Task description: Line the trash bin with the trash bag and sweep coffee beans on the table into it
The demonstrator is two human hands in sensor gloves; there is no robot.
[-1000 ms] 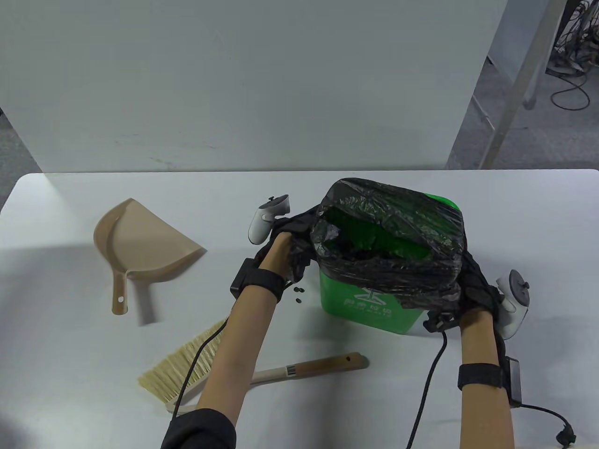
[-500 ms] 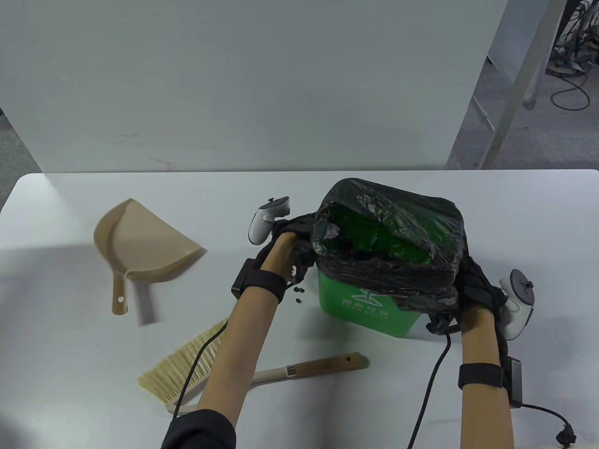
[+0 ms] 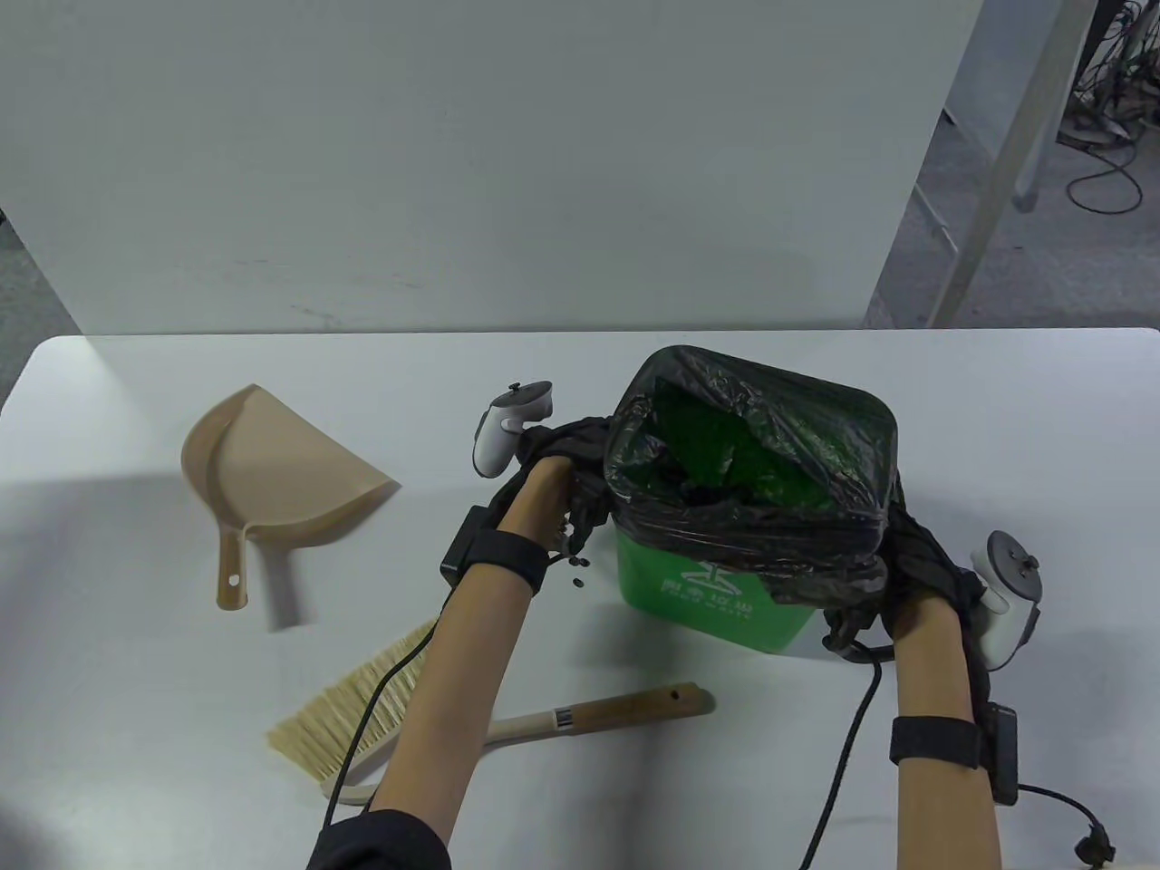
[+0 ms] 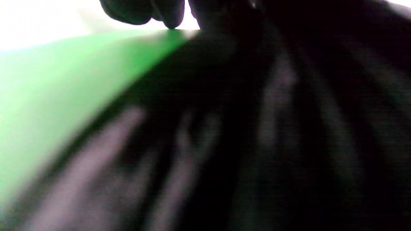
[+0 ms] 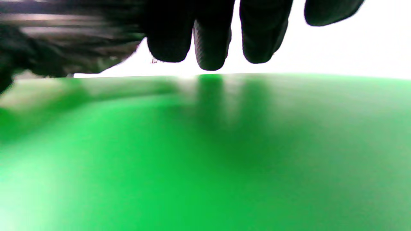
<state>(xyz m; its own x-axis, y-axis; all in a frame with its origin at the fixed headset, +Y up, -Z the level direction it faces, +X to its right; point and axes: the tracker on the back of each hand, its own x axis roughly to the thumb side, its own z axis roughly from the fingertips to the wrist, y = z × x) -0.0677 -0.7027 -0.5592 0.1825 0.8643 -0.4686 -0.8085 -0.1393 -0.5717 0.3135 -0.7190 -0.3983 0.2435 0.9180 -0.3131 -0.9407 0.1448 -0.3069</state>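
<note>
A: Black plastic film, thin. The trash bag (image 3: 725, 535) is folded over the rim of the green trash bin (image 3: 716, 612), right of centre in the table view; mouth open, green interior showing through.

B: Grips?

A: Left hand (image 3: 553, 471) on the bin's left side, fingers curled into bunched film. Right hand (image 3: 915, 571) on the lower right side, also gripping film. In the right wrist view, the right hand's fingertips (image 5: 210, 48) hang above the green wall.

B: Beans?

A: A few coffee beans (image 3: 576, 564) on the tabletop (image 3: 136, 589), just beside the left wrist. Brush (image 3: 489, 720) at lower centre, dustpan (image 3: 272, 471) at left; neither is in a hand.

B: Risks?

A: Judgement only. Film this thin could tear if pulled hard over a corner. An uneven pull could tip the light bin or slip the far edge off the rim. The left forearm could scatter those beans.
</note>
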